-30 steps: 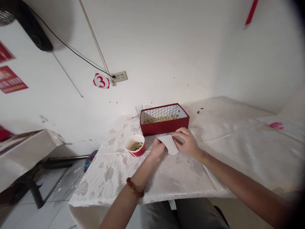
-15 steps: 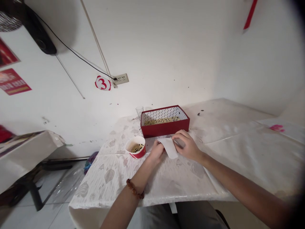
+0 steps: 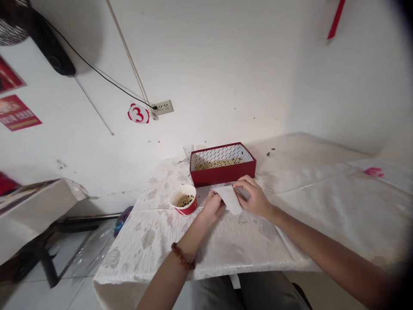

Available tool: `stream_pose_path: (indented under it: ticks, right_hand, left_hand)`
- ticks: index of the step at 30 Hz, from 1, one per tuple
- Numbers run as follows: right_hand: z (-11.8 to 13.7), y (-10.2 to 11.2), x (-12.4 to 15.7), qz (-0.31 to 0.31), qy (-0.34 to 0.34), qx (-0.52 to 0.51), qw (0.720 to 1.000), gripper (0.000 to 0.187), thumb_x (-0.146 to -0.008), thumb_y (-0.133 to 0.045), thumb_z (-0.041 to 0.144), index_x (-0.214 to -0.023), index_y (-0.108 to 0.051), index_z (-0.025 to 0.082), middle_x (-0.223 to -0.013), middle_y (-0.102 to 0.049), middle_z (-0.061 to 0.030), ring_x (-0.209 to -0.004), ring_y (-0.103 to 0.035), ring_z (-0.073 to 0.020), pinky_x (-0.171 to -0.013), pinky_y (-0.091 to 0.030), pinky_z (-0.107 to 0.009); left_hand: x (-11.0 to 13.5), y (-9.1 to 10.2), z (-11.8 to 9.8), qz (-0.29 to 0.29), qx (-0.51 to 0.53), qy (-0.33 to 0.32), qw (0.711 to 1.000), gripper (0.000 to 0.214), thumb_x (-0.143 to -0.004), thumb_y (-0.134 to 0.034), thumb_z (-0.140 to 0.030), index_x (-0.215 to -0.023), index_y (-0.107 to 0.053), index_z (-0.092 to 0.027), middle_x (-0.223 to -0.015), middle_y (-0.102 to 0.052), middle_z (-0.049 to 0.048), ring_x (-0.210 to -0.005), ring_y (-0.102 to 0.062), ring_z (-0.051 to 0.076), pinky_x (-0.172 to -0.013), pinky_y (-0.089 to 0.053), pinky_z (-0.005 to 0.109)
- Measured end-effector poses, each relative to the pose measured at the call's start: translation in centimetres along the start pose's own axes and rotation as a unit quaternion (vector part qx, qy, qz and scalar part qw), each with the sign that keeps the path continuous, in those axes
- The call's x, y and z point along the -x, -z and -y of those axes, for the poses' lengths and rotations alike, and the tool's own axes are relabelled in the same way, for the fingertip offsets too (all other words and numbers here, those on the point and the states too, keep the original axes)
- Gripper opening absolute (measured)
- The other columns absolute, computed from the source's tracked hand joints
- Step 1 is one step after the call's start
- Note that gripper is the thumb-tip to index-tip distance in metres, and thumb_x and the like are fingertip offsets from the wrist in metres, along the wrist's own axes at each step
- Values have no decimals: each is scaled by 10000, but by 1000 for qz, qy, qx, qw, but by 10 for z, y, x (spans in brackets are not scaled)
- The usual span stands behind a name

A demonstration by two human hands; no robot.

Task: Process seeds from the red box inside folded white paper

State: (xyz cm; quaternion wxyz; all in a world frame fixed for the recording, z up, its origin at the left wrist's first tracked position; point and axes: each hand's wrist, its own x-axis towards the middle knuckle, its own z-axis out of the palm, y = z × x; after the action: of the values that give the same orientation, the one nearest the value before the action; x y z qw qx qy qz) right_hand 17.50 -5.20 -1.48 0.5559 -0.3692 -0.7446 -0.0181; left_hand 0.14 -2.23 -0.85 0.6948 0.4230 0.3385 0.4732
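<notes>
Between my two hands is a small white piece of paper (image 3: 229, 200), its lower end hanging toward me. My left hand (image 3: 213, 205) is closed on the paper's left edge, with the fingertips partly hidden. On the other side, my right hand (image 3: 253, 196) pinches the right edge between thumb and fingers. A red and white paper tub (image 3: 186, 209) stands left of my left hand, with yellowish and black grains inside. Just behind my hands sits a dark red box (image 3: 224, 173), lidless, with a patterned white lining and a layer of similar grains.
A clear glass (image 3: 188, 151) stands behind the box's left end. The table has a pale patterned cloth (image 3: 155, 254) and meets the white wall at the back. Dark scraps (image 3: 270, 152) lie right of the box. A second covered table (image 3: 38, 215) is at far left.
The paper's lower end has shifted very slightly. Both hands keep their hold in nearly the same place, and the tub and box have not moved.
</notes>
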Motion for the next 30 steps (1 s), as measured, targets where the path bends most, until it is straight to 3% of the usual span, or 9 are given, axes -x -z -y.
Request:
stream_pose_path:
  ticks: [8, 14, 21, 26, 30]
  right_hand:
    - [2, 0, -1, -8, 4, 39, 999, 197, -897, -647, 124, -1044, -635, 253, -1014, -637, -70, -944, -640, -264, -830, -531, -436]
    - [2, 0, -1, -5, 5, 35, 999, 211, -882, -643, 113, -1035, -634, 257, -1010, -637, -68, -942, -639, -265, -829, -533, -437]
    - [2, 1, -2, -4, -4, 41, 999, 160, -916, -635, 128, -1017, -630, 252, -1005, -622, -61, -936, -631, -254, -827, -517, -430]
    - [1, 0, -3, 3, 0, 27, 1000, 157, -923, -624, 121, -1012, -625, 251, -1002, -626, -58, -942, -631, -251, -834, -519, -429]
    - [2, 1, -3, 8, -5, 23, 1000, 152, -917, -627, 117, -988, -626, 251, -989, -625, -55, -934, -630, -249, -828, -520, -425]
  left_hand:
    - [0, -1, 0, 38, -35, -22, 998, 302, -538, -947, -293, -749, -789, -146, -783, -793, 104, -739, -720, 219, -688, -521, 295]
    - [-1, 0, -2, 2, -16, 2, 1000, 330, -477, -971, -278, -720, -789, -149, -739, -789, 88, -666, -695, 195, -607, -478, 267]
    - [0, -2, 0, 23, -19, -24, 999, 279, -562, -937, -316, -724, -786, -147, -723, -773, 76, -665, -682, 183, -579, -456, 251]
    - [3, -2, 0, -22, -9, -36, 999, 264, -535, -936, -244, -704, -750, -166, -707, -748, 30, -626, -629, 143, -599, -461, 250]
    - [1, -1, 1, -12, -16, -36, 999, 236, -554, -914, -259, -692, -750, -161, -686, -736, 31, -576, -575, 121, -573, -418, 245]
